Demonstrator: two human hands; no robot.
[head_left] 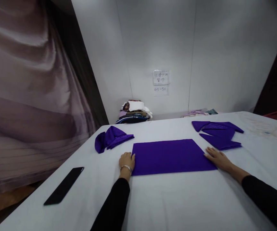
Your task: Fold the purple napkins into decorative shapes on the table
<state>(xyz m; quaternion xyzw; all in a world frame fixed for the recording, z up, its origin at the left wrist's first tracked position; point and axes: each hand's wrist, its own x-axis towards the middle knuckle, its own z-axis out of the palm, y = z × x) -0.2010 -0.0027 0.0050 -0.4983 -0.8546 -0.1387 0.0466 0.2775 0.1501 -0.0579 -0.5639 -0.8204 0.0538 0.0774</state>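
A purple cloth [169, 157] lies flat on the white-covered table [167, 199], its shape a neat rectangle. At its left edge rests my left hand [127, 161], palm down, a bracelet round the wrist; the fingers lie flat along the cloth's side. My right hand [218, 158] touches the right edge with its fingers stretched out flat. Neither hand grips anything. Beyond the left hand is a crumpled, folded purple cloth [113, 137]. Another loosely folded purple cloth [219, 133], with pointed ends, sits past the right hand.
A flat black rectangular object [65, 185] lies on the table at left. Folded clothes [134, 112] are stacked by the back wall, with more fabric [196, 113] to their right. Paper signs [161, 82] hang on the wall. A pinkish curtain [25, 96] drapes along the left.
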